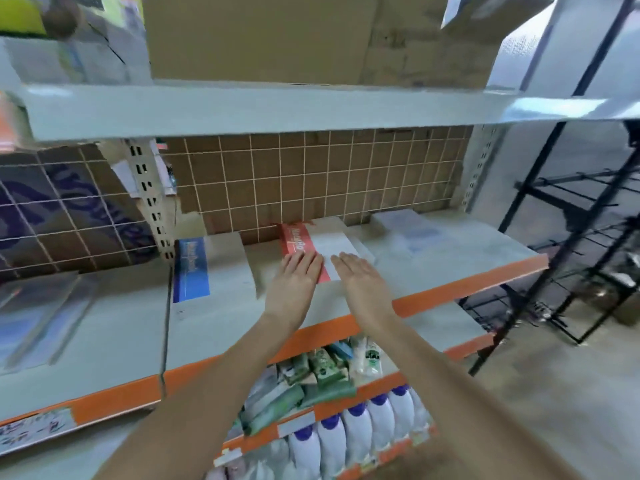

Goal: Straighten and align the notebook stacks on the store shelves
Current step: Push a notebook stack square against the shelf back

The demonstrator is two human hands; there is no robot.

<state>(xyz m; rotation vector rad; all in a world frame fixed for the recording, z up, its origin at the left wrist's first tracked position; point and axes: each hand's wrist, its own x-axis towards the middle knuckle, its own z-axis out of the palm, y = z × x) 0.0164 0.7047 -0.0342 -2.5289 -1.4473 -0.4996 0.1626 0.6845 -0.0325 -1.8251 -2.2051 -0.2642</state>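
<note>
Both our hands lie flat on the red-banded notebook stack (320, 251).

Our left hand (297, 279) and right hand (360, 277), fingers straight, press its near edge; its long axis runs away from us toward the wire back, mid-shelf (467, 292).

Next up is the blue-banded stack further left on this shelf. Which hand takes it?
Left, probably. The left hand lies flat on the red-banded stack, on the side nearer the blue-banded stack. The right hand would have to cross over it.
</note>
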